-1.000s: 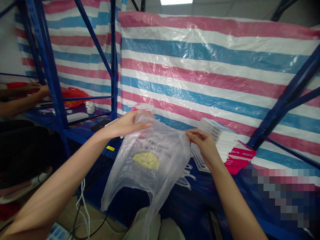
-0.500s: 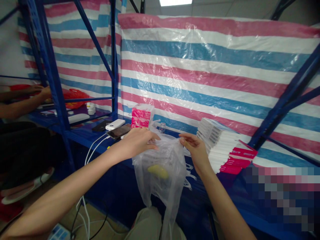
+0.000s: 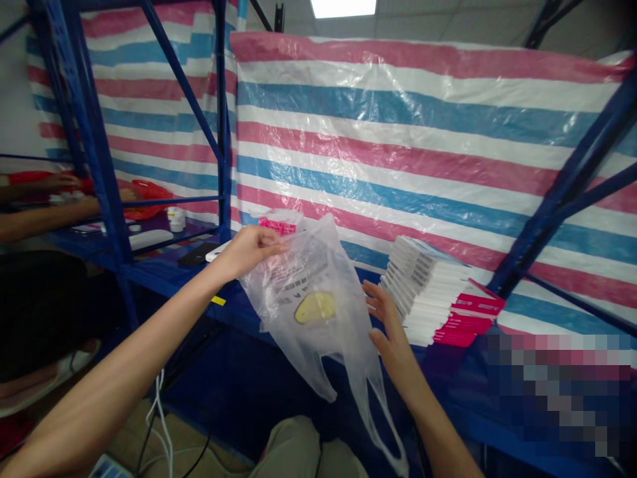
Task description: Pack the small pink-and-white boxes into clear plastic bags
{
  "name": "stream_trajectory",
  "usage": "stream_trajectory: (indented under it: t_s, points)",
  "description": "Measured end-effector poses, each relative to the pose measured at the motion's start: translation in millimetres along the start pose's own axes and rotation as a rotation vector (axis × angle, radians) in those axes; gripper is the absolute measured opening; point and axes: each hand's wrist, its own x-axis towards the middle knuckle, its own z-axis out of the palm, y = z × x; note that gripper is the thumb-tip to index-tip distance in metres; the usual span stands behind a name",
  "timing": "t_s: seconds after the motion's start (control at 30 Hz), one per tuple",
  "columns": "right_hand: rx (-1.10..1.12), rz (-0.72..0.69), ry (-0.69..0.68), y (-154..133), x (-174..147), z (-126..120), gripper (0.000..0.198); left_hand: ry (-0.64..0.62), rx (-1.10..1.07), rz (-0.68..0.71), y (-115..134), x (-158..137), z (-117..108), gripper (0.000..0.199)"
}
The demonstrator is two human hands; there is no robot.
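Observation:
A translucent white plastic carrier bag (image 3: 298, 279) with a yellow printed shape and dark lettering hangs upside down before me, its loop handles dangling toward my knees. My left hand (image 3: 256, 251) pinches the bag's upper left corner between thumb and fingers. Just right of the bag is my right hand (image 3: 391, 322), fingers apart and curved, with nothing in its grasp. Behind the bag's top a wrapped pink-and-white pack (image 3: 276, 226) shows in part.
A stack of white and pink boxes (image 3: 432, 292) stands right on the blue shelf. At left are a dark phone-like slab (image 3: 196, 253), a white device (image 3: 216, 252) and white cables (image 3: 159, 411). Blue posts (image 3: 222, 119) frame the striped sheet (image 3: 398, 146). Another person's arm (image 3: 50, 216) reaches in at far left.
My right hand has let go of the bag's top edge and lowered. My left hand has moved up and left with its corner, so the bag spreads at a slant and its print shows.

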Motion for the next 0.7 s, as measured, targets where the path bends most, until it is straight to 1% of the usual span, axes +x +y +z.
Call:
stream_trajectory:
  t_s: [0.1,0.13,0.17,0.2,0.27,0.3,0.37,0.4,0.43,0.5,0.57,0.6,0.63,0.7]
  points:
    - [-0.22,-0.024,0.087,-9,-25,3,0.082,0.056,-0.005,-0.05,-4,1,-7,0.02]
    - [-0.298,-0.015,0.107,-10,-31,4,0.08,0.063,-0.006,-0.06,-6,2,-8,0.02]
    - [-0.361,-0.004,0.124,-10,-34,5,0.071,0.066,-0.012,-0.068,-8,3,-9,0.021]
    - [-0.402,0.007,0.143,-8,-36,5,0.057,0.067,-0.021,-0.074,-10,3,-9,0.021]
    - [-0.413,0.029,0.192,-1,-35,0,0.028,0.074,-0.043,-0.085,-14,4,-11,0.019]
    - [-0.399,0.052,0.222,4,-33,-5,0.021,0.085,-0.061,-0.092,-16,5,-12,0.018]
    - [-0.361,0.125,0.269,15,-29,-18,0.02,0.099,-0.113,-0.116,-21,4,-16,0.016]
    - [-0.339,0.161,0.273,20,-27,-26,0.02,0.087,-0.149,-0.133,-23,3,-19,0.015]
    - [-0.318,0.187,0.266,24,-25,-33,0.02,0.056,-0.186,-0.15,-25,1,-21,0.014]
    - [-0.274,0.198,0.258,29,-22,-42,0.02,-0.052,-0.231,-0.166,-29,-1,-24,0.012]
    - [-0.235,0.18,0.275,30,-21,-44,0.02,-0.181,-0.226,-0.139,-30,-4,-24,0.011]
    - [-0.222,0.17,0.28,29,-21,-42,0.019,-0.224,-0.216,-0.114,-30,-5,-22,0.012]
    - [-0.21,0.162,0.273,28,-21,-40,0.019,-0.254,-0.208,-0.089,-29,-5,-20,0.017]
    - [-0.183,0.151,0.218,26,-22,-34,0.018,-0.301,-0.217,-0.06,-25,-3,-13,0.029]
